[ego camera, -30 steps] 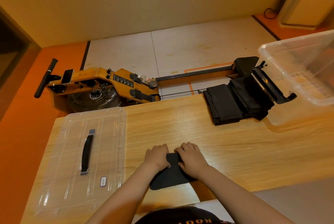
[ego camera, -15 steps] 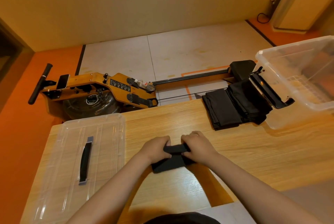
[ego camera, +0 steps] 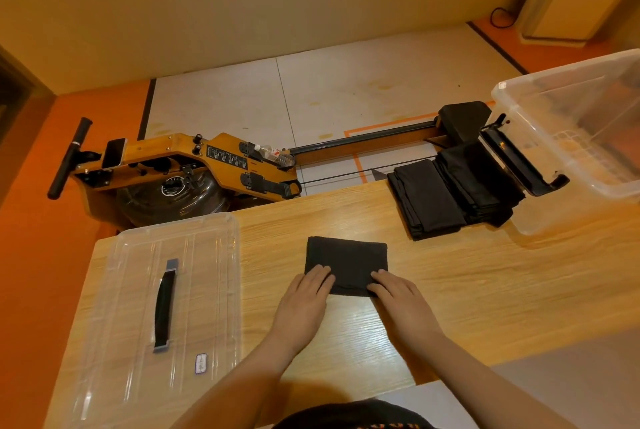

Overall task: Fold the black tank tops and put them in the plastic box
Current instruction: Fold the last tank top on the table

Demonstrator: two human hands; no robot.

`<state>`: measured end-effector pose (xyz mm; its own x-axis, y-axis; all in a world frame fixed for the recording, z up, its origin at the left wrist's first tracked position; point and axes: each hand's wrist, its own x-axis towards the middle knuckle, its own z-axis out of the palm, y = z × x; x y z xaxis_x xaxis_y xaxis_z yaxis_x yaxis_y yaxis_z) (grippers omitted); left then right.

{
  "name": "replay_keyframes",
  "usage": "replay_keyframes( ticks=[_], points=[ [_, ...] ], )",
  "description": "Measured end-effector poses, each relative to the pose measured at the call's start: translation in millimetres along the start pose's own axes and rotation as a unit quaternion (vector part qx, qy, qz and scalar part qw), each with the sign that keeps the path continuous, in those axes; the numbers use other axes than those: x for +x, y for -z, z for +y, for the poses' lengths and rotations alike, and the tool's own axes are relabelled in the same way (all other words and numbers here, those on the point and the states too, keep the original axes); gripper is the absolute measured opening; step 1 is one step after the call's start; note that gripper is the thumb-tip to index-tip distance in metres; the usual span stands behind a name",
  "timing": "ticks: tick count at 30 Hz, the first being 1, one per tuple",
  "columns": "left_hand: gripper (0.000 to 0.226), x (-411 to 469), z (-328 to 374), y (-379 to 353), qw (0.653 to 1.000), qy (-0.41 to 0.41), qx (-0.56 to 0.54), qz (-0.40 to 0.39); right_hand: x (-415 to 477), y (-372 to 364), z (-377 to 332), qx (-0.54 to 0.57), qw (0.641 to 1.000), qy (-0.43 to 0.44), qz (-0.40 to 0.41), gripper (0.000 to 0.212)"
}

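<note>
Tank top (ego camera: 346,264) sat folded flat mid-table, long side running left-right, both hands (ego camera: 304,304) (ego camera: 401,302) open-palmed on its near corners, box (ego camera: 568,137) way off right, so right hand's closer.

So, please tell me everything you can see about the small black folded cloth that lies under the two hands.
The folded black tank top is a compact, roughly rectangular packet of matte, finely textured dark fabric. It lies flat on the wooden table, between the clear lid and the pile of black garments, touching neither. The left hand presses its near left corner and the right hand its near right corner, fingers flat. No straps or seams show.
</note>
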<state>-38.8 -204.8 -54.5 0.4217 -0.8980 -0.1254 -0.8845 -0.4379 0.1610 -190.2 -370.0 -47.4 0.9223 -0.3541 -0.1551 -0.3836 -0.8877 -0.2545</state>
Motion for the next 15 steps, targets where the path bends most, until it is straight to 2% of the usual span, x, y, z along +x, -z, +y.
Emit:
replay_keyframes(
  ticks=[2, 5, 8, 11, 15],
  points=[
    [0.058, -14, 0, -5, 1.0, 0.001, 0.007, 0.007, -6, -6, 2, -0.003, 1.0, 0.003, 0.004, 0.072],
    [0.053, -23, 0, -2, 1.0, 0.013, 0.004, 0.026, -7, -3, -1, -0.004, 0.999, 0.01, 0.042, 0.042],
    [0.044, -15, -5, 5, 0.991, 0.071, -0.087, 0.074, 6, 5, -1, 0.05, 0.994, -0.021, 0.092, 0.027],
    [0.05, 8, -13, 16, 0.962, 0.176, -0.182, 0.099, 29, 14, 1, 0.09, 0.986, -0.084, 0.114, 0.034],
    [0.057, 45, -18, 24, 0.949, 0.26, -0.177, 0.019, 59, 22, 3, 0.177, 0.967, -0.172, 0.066, 0.052]
  ],
)
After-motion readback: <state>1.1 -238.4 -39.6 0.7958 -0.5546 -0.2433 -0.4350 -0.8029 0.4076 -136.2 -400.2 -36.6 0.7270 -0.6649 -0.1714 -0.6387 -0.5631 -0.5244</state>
